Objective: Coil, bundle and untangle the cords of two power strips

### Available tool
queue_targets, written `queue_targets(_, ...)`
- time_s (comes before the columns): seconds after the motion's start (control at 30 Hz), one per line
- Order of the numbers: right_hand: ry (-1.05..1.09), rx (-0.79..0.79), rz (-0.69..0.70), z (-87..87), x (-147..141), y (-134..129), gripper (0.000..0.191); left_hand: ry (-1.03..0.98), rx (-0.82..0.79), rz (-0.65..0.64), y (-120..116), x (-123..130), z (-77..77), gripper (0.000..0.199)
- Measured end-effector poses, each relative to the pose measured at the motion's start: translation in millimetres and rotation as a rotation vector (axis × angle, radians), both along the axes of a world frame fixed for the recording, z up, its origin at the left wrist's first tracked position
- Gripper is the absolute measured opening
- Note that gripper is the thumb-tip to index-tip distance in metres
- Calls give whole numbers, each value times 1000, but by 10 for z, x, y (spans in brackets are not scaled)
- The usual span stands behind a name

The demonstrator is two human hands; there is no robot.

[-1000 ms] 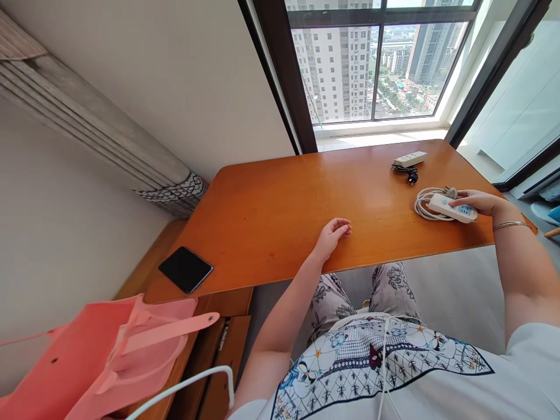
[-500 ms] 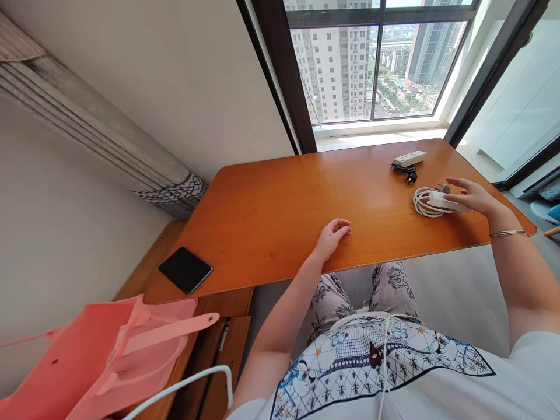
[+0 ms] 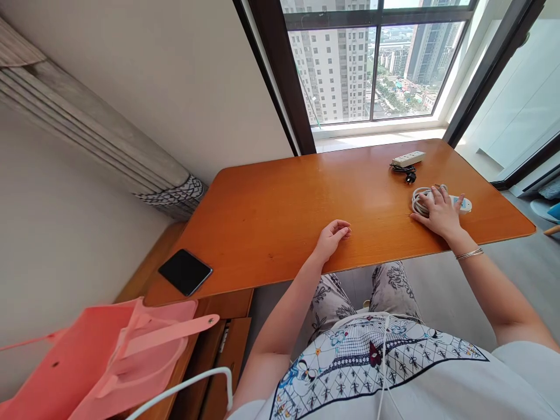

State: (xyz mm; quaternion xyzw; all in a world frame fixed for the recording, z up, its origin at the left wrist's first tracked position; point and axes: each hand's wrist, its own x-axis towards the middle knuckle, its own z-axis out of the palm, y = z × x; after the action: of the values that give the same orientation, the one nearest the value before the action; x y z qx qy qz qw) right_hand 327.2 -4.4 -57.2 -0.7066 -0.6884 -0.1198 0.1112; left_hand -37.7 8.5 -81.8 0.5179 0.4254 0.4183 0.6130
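Observation:
My right hand (image 3: 440, 213) lies over a white power strip (image 3: 464, 204) and its coiled white cord (image 3: 415, 201), fingers spread apart. It covers the middle of the strip and part of the coil; whether the fingers press on them I cannot tell. Farther back on the wooden table (image 3: 262, 216) rests a second, off-white power strip (image 3: 409, 158) with a bundled black cord and plug (image 3: 410, 177). My left hand (image 3: 333, 239) rests near the table's front edge, fingers curled in against the thumb, with nothing visible in it.
A black-screened tablet or phone (image 3: 185, 272) lies at the table's left end. Beside that end is a pink bag (image 3: 109, 350) with a strap. Behind the table stands a window (image 3: 376, 70), and a grey curtain (image 3: 96, 122) hangs at the left.
My right hand has moved left from the strip's right end to the cord coil, its fingers now spread over it. The strip's right end is uncovered. My left hand stays put.

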Motion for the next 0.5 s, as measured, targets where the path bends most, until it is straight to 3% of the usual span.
queue_targets(0.33,21,63,133,16,149,25,49,28,55,-9,-30,-4,-23,35)
queue_targets(0.5,45,64,112,4,336,42,49,23,72,-9,-64,-9,-23,32)
